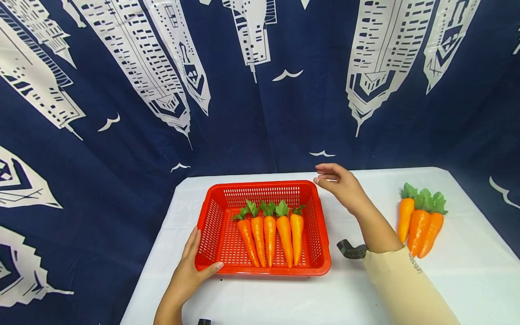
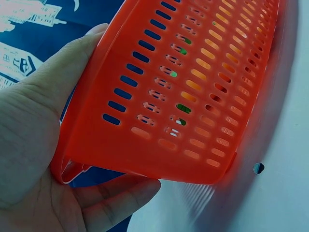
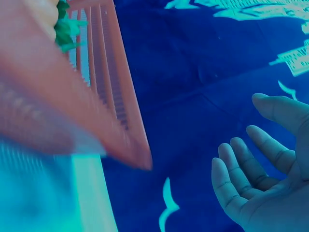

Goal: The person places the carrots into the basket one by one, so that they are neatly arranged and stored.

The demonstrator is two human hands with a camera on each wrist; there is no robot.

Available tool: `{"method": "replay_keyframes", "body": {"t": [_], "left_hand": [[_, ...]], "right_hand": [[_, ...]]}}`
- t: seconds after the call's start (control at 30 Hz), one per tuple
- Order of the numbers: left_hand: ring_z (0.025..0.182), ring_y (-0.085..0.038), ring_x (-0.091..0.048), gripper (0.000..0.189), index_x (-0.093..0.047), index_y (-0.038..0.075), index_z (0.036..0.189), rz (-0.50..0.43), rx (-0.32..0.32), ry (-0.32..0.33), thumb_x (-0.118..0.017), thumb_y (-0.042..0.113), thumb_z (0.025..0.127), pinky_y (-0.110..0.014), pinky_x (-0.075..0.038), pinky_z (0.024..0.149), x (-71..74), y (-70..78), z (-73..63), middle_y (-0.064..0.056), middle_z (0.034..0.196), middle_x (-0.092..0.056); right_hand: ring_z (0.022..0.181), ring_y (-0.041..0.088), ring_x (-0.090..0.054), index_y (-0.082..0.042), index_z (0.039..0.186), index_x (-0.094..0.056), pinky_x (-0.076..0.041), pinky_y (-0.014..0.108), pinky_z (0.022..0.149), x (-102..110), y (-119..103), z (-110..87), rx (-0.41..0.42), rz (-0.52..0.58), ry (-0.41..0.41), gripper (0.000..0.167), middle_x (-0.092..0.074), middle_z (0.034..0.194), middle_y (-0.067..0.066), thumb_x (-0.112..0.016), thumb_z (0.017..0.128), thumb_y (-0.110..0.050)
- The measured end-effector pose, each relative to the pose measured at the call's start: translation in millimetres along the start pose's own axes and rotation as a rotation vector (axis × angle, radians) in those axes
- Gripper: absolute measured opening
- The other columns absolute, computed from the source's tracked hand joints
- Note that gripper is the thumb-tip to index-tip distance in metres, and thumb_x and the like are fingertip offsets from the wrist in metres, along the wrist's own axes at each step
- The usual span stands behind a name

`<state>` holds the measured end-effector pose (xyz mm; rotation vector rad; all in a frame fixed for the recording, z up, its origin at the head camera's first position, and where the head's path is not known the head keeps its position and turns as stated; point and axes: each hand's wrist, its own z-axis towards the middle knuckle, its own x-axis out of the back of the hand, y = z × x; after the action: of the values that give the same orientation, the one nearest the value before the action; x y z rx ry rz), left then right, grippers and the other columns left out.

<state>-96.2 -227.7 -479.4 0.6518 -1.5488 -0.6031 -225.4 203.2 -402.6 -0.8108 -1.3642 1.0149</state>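
"Anyone see how the basket (image 1: 264,270) sits?"
"Yeah, long axis along the tabletop (image 1: 284,302)'s far edge, near its left corner. Five carrots (image 1: 270,239) inside, leaves (image 1: 282,208) pointing away. I've got the left hand (image 1: 188,271) gripping the basket's near-left corner, right hand (image 1: 340,184) loose, empty. Only my head view catches three more carrots (image 1: 418,228) near the right edge."

Cream right sleeve (image 1: 408,286) (dark lettering (image 1: 415,264) near cuff (image 1: 386,255))

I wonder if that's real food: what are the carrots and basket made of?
Carrots: perhaps glossy plastic or foam; bright highlights and even colour suggest imitation, though possibly real. Basket: likely moulded plastic, slight sheen; smooth walls with regular slots.
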Motion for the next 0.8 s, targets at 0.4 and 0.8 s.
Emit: {"method": "replay_keyframes", "body": {"t": [0.4,0.8], "left_hand": [[0.152,-0.041,-0.028,0.116,-0.006,0.029,0.164,-0.014,0.004,-0.007,-0.083,0.050,0.080,-0.071,-0.034,0.110,-0.6,-2.0,-0.1,0.010,0.171,0.000],[0.153,-0.040,-0.027,0.116,-0.006,0.029,0.164,-0.010,-0.002,-0.006,-0.082,0.052,0.080,-0.071,-0.033,0.111,0.6,-2.1,0.2,0.011,0.171,0.000]], "right_hand": [[0.126,0.037,-0.057,-0.010,0.146,-0.050,-0.050,0.056,0.102,61.7,24.1,-20.1,-0.048,-0.213,0.104,0.062,-0.056,0.141,0.017,-0.065,0.098,-0.044],[0.119,0.020,-0.059,-0.010,0.147,-0.048,-0.051,0.022,0.084,113.1,52.6,-42.4,-0.130,-0.368,0.123,0.069,-0.056,0.141,0.020,-0.061,0.096,-0.055]]}}
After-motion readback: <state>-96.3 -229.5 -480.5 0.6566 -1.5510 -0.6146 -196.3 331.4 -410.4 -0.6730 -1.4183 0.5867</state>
